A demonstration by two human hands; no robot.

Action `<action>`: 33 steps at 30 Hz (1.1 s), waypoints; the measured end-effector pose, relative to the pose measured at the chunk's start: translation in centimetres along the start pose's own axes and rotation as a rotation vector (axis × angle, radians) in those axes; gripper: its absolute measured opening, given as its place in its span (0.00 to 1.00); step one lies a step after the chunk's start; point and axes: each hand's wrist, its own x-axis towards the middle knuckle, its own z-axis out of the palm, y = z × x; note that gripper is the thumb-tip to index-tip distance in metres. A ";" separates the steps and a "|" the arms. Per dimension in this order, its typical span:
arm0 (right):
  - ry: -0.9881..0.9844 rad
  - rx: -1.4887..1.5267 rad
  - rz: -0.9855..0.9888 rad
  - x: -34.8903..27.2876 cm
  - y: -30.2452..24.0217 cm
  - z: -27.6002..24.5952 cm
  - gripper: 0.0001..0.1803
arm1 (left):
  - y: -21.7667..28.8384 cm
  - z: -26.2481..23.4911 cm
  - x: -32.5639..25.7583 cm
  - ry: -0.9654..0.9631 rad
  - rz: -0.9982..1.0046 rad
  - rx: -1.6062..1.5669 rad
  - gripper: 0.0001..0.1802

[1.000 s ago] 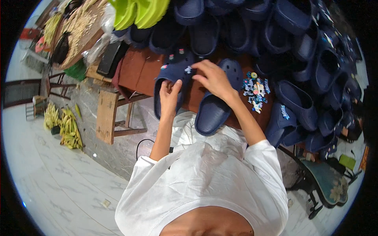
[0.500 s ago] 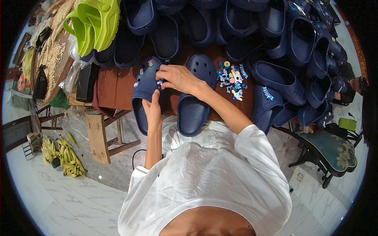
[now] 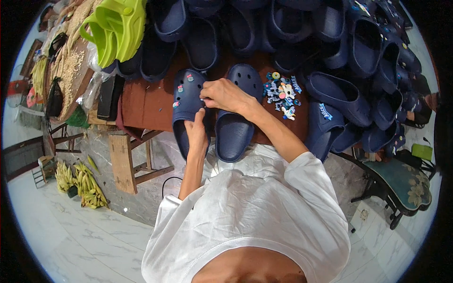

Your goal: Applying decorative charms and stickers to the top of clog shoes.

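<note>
Upright in front of me stands a navy clog [image 3: 185, 112], with several small colourful shoe charms [image 3: 180, 88] along the left of its vented toe. My left hand [image 3: 197, 128] grips this clog by its right side, thumb up and the other fingers mostly hidden. Bent over the same edge, my right hand [image 3: 227, 97] pinches at the toe part; a small pale charm is at its fingertips, largely covered. The matching clog [image 3: 234, 137], bare of charms where it shows, lies just right, under my right wrist. A pile of loose charms [image 3: 286, 92] lies beyond that.
More navy clogs [image 3: 337, 94] crowd the back and right of the brown-covered table [image 3: 151, 108]. Lime-green clogs [image 3: 115, 33] sit at the back left beside a black box [image 3: 110, 96]. A wooden stool [image 3: 122, 162] stands below left, a padded chair [image 3: 398, 181] at the right.
The charm-bearing clog has shifted right, closer to its mate, with both hands moving along with it. The whole view has also slid slightly. The pale charm at my right fingertips is more hidden.
</note>
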 end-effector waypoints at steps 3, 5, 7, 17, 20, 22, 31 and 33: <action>0.002 0.023 -0.002 -0.1 0.3 -0.5 0.09 | -1.2 -0.2 0.4 -0.011 0.046 0.027 0.17; 0.010 0.072 0.017 0.0 0.5 -0.7 0.10 | -1.9 -0.5 0.7 -0.016 0.082 0.031 0.16; 0.019 0.099 0.018 -0.2 0.9 -0.8 0.11 | -2.1 -0.3 0.7 -0.005 0.086 0.040 0.17; 0.556 -0.060 0.393 -8.4 2.1 -5.3 0.09 | -0.5 -1.3 -0.1 -0.059 0.050 -0.248 0.30; 0.548 -0.060 0.748 -12.6 2.6 -6.7 0.11 | 0.4 -2.4 0.2 -0.056 -0.092 -0.531 0.29; 0.485 -0.395 0.582 -15.4 4.6 -6.9 0.11 | 0.6 -2.4 0.7 -0.066 -0.061 -0.613 0.28; 0.422 -0.259 0.458 -9.0 -0.4 -7.3 0.11 | 1.6 -2.8 1.0 0.100 -0.253 -0.812 0.28; 0.332 -0.126 0.348 -5.9 -1.8 -5.9 0.10 | 1.8 -3.0 0.9 0.068 -0.286 -0.844 0.27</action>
